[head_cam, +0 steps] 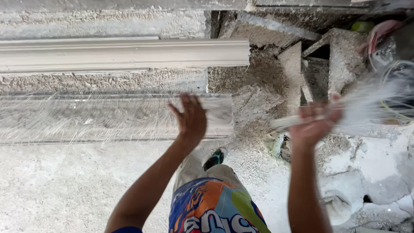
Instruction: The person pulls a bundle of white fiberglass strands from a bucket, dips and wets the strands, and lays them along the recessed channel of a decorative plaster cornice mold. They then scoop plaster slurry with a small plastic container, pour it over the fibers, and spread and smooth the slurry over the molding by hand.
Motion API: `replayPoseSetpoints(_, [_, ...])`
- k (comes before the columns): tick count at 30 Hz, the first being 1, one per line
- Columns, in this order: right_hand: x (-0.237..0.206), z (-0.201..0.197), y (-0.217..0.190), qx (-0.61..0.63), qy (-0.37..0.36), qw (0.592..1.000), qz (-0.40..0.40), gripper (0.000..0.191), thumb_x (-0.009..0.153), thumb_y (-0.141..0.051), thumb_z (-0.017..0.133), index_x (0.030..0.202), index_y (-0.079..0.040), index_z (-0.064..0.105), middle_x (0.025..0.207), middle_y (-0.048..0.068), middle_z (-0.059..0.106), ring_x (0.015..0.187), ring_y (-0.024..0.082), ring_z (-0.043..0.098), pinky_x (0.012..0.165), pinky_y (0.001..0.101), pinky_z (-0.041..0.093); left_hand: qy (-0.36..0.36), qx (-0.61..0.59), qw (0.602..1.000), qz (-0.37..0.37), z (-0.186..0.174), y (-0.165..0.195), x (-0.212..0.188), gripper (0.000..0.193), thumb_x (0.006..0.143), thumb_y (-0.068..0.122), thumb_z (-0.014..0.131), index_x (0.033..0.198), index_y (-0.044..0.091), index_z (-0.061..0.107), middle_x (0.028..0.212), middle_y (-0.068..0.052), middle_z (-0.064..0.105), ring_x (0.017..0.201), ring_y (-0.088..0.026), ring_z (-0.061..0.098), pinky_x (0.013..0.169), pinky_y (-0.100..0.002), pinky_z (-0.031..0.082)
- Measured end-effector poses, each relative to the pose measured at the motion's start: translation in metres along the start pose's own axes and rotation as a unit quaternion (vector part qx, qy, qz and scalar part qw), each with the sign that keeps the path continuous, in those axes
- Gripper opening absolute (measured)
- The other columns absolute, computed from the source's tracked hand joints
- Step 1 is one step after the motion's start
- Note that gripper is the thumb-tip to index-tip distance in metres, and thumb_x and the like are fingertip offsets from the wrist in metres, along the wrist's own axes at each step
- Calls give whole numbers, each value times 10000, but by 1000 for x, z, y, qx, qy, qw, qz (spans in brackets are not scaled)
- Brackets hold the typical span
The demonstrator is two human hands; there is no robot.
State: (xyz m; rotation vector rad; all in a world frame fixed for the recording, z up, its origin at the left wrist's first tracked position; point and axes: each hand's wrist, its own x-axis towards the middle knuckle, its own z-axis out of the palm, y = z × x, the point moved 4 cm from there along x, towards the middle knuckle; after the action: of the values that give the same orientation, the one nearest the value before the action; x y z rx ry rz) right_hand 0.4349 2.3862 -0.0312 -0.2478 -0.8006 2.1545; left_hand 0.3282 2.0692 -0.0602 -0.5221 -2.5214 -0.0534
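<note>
White plaster dust coats almost everything underfoot, from the crusted floor (64,190) at the lower left to the cracked, caked patch at the lower right. Largest of the things laid out is the long cornice moulding (120,54), pale grey-cream with stepped edges, lying flat across the upper left. Just nearer the person lies a second long strip, a wet casting (108,117) in its shallow trough-like mould, its surface strewn with fine glassy fibre strands that spread over the whole length.

To the upper right stands a heap of plaster-crusted boards (340,60), leaning against one another at angles, with dark gaps between them. At the far right edge sits a pile of bags and wrappings (388,39), pink, yellow-green and clear; what they contain cannot be told.

The right hand (317,121) is closed around a bundle of white fibre strands (366,101), which fans out to the right, blurred by motion. The left hand (191,118) is open, palm forward and fingers spread, holding nothing, raised over the right end of the wet casting.

Below, the person's bright orange, blue and green printed shorts (215,207) show, and one dark shoe (214,159) with a green trim stands on the dusty floor.
</note>
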Motion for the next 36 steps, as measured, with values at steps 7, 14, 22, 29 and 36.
replayPoseSetpoints(7, [-67,51,55,-5,-65,991,113,102,1134,-215,568,1135,-115,590,777,-28,509,618,65,471,576,249,459,-151,-565,811,-29,-73,50,-23,116,1004,125,601,1023,25,656,876,-124,639,822,-274,623,766,-433,512])
replayPoseSetpoints(14, [-15,6,23,1,33,998,44,220,1167,-232,463,1054,-102,599,698,-34,486,512,52,421,442,219,398,-87,-412,898,128,-66,26,-13,108,992,110,667,902,52,651,789,-63,637,745,-230,602,737,-403,451])
replayPoseSetpoints(22, [72,-113,-116,67,77,987,-123,384,1201,-230,275,1096,-2,566,682,55,454,454,99,344,351,265,341,-84,-187,948,244,12,-4,-66,105,917,212,658,917,117,701,841,-43,685,780,-164,613,788,-434,466])
replayPoseSetpoints(29, [39,-120,-116,-32,95,986,-130,381,1222,-178,293,1067,-20,602,705,45,482,469,82,348,398,271,330,-184,-147,951,202,35,-24,-88,223,1023,301,650,897,130,721,800,-14,663,840,-190,628,877,-473,440])
replayPoseSetpoints(36, [-19,-57,-18,26,85,996,21,359,1200,-276,337,1043,-72,586,677,-5,473,483,69,371,376,236,354,-211,-74,963,152,4,-45,-68,331,875,356,605,1115,153,711,1205,-138,685,1203,-338,613,1054,-739,284])
